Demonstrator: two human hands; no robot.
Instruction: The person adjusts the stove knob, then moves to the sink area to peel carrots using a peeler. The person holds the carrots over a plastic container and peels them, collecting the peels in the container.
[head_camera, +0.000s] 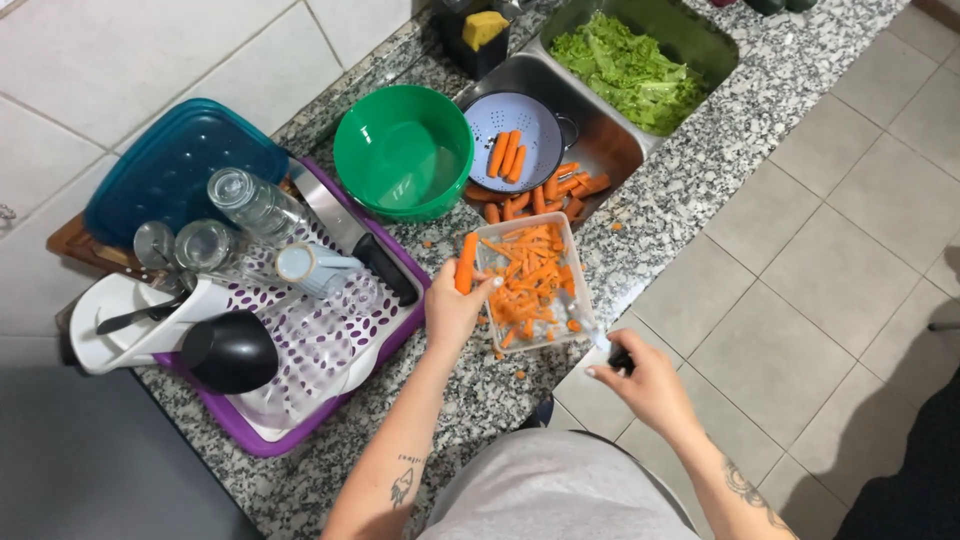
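One carrot (465, 262) upright in clamped left-hand fingers (470, 295), right hand (645, 385) gripping peeler (610, 348).

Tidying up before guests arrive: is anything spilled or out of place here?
Yes. Small carrot bits lie on the counter beside the tray of peelings, another near the green bowl. Peeled carrots lie loose in the sink, outside the colander.

Two hands show: the left hand (452, 312) grips one carrot (465, 263), the right hand (648, 385) one peeler (612, 350). Three carrots lie in one colander (540, 118). There are one green bowl (402, 150), one peel tray (500, 340), two sink basins (690, 35) and three upturned glasses (255, 205).
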